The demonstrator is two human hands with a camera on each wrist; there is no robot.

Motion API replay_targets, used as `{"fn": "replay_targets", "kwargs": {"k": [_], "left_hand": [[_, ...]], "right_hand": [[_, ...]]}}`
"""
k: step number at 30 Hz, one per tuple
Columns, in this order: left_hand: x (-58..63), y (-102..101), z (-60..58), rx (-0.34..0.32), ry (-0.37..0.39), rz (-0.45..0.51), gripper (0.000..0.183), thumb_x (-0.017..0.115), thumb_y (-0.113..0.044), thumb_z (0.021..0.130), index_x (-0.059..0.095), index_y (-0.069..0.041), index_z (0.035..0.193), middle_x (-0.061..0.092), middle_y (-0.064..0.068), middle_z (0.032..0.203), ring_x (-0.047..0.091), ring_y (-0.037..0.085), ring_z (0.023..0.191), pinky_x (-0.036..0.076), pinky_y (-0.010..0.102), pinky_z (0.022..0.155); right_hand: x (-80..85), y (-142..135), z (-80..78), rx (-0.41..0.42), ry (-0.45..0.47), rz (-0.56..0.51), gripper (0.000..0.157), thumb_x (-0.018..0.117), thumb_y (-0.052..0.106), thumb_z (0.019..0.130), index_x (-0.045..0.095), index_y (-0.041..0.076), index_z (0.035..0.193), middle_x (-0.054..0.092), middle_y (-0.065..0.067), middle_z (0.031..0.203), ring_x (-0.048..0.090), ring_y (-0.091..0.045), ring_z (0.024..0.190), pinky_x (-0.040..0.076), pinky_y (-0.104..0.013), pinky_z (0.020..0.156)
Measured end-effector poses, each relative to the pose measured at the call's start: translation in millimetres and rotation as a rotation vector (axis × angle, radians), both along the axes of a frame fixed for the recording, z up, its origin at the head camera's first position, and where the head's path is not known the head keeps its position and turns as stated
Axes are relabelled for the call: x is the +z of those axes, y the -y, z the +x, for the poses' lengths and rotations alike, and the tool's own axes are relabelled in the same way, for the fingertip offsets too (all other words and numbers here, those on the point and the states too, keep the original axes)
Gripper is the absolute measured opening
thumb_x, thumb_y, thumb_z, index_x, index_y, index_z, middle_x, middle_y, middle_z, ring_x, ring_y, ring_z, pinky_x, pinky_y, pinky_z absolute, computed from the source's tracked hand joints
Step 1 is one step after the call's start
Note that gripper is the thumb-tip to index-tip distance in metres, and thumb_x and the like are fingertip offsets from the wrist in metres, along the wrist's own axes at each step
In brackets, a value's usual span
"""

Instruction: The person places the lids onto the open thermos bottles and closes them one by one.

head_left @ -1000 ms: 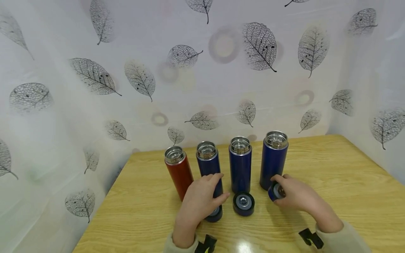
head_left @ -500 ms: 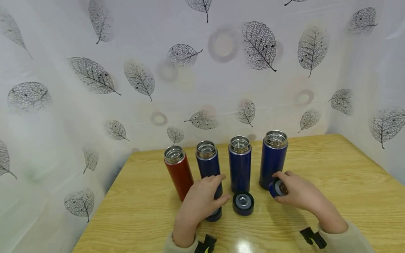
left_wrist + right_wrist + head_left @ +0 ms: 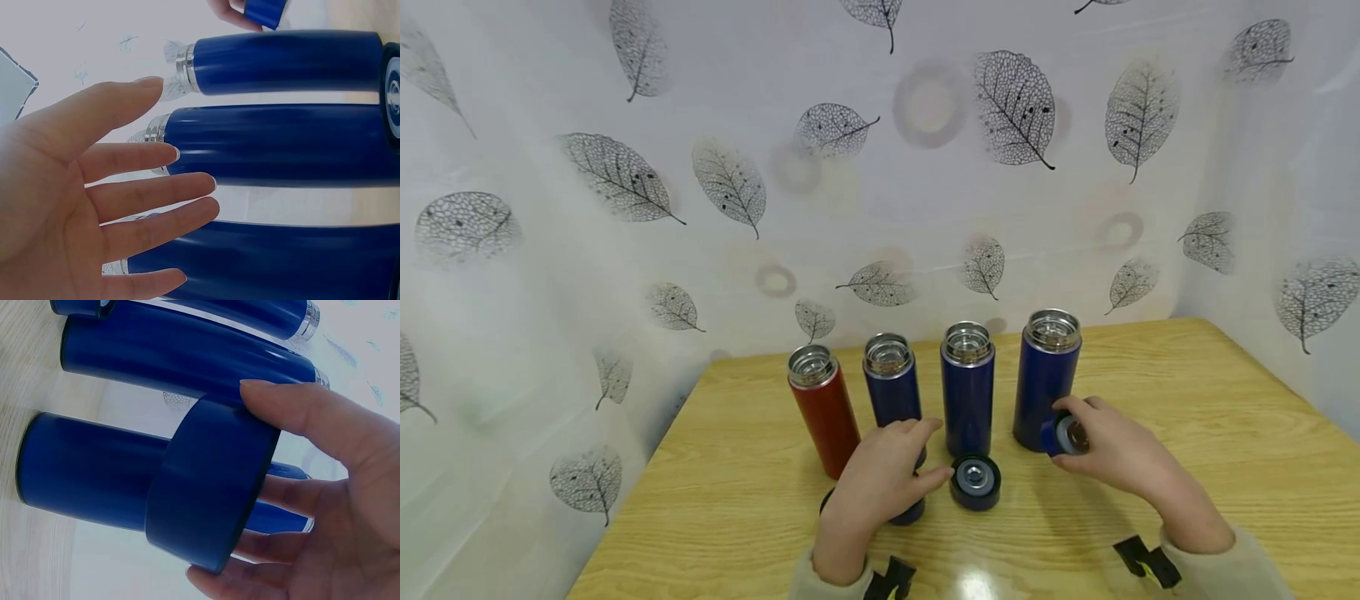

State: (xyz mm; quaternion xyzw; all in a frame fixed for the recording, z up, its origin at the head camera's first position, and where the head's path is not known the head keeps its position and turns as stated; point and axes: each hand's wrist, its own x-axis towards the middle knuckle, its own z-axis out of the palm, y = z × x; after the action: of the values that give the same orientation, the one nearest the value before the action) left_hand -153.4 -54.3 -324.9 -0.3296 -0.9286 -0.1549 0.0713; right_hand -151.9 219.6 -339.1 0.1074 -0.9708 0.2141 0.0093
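My right hand pinches a blue bottle lid between thumb and fingers, tilted, its grey inner side turned toward the palm. Right behind it stands the rightmost blue thermos bottle, lidless with a steel neck. My left hand hovers with fingers spread, holding nothing, as the left wrist view confirms. It partly covers a blue bottle and a lid beneath it. A second blue bottle stands upright in the middle, a lid lying inner side up before it. A red bottle is at the left.
All the bottles stand uncapped in a row on the wooden table. A dark round edge, mostly hidden, shows beside my left wrist. Behind the table hangs a leaf-patterned curtain.
My right hand has risen slightly and shifted right with the lid in its grip. The left hand has edged a little to the right, its fingers still spread. The bottles stay put.
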Motion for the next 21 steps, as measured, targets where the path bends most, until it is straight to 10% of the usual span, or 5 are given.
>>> {"fn": "replay_targets", "kwargs": {"k": [21], "left_hand": [[3.8, 0.6, 0.2, 0.009, 0.024, -0.02, 0.046, 0.062, -0.037, 0.082, 0.054, -0.011, 0.119, 0.06, 0.002, 0.108, 0.057, 0.016, 0.095, 0.045, 0.033, 0.079]], "right_hand": [[4.2, -15.9, -1.0, -0.013, -0.037, -0.126, 0.06, 0.076, 0.025, 0.067, 0.043, -0.004, 0.109, 0.051, -0.025, 0.093, 0.055, -0.036, 0.08, 0.048, -0.044, 0.061]]}}
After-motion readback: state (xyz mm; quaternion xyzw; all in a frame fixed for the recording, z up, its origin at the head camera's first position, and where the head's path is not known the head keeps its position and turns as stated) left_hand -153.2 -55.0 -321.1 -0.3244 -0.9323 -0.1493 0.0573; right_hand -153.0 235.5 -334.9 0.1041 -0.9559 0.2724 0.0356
